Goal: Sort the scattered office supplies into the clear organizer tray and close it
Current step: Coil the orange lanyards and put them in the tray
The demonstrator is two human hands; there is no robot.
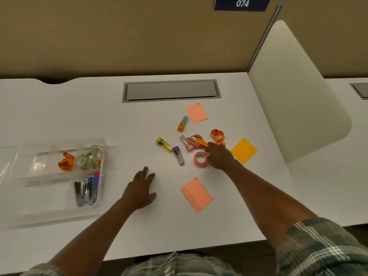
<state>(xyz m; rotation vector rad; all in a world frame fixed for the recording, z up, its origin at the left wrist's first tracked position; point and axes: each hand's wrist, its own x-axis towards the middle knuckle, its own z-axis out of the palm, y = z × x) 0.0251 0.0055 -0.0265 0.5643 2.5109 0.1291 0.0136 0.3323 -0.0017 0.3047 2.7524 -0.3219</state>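
Head view, high, angled down over white desk [99, 116], facing partition [119, 36]

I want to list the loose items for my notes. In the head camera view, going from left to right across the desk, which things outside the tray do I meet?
Yellow tube → purple-capped tube → pink tape roll → orange lanyard → orange sticky pad.

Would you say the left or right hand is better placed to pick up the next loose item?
Right. The right hand is already at the cluster, touching the orange strap beside the pink tape; the left hand lies flat on bare desk, apart from it.
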